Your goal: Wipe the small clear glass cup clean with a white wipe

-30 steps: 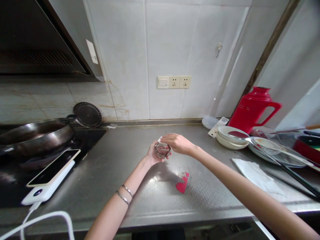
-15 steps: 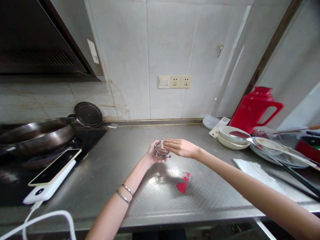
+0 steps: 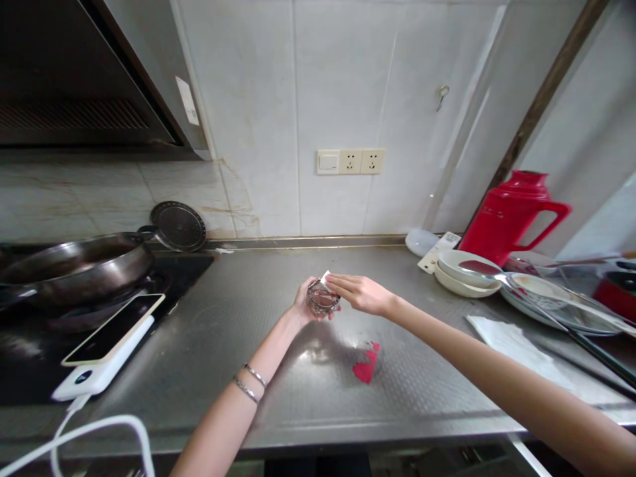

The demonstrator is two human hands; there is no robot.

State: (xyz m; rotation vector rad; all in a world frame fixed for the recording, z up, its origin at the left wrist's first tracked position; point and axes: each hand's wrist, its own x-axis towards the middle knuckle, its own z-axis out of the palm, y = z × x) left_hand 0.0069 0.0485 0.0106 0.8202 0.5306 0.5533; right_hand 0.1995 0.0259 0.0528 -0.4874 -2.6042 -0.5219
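A small clear cut-glass cup [image 3: 322, 297] sits in the curled fingers of the left hand [image 3: 304, 303], held above the middle of the steel counter [image 3: 238, 344], nearer its back edge. The right hand [image 3: 362, 293] reaches in from the right, its fingertips pinching a small white scrap [image 3: 325, 276] at the cup's rim. Both forearms stretch forward; a red patch [image 3: 366, 364] lies below on the counter.

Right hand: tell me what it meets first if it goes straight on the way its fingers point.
The right hand points left; its fingertips are already at the small glass the left hand holds. Whether they touch its rim is unclear.
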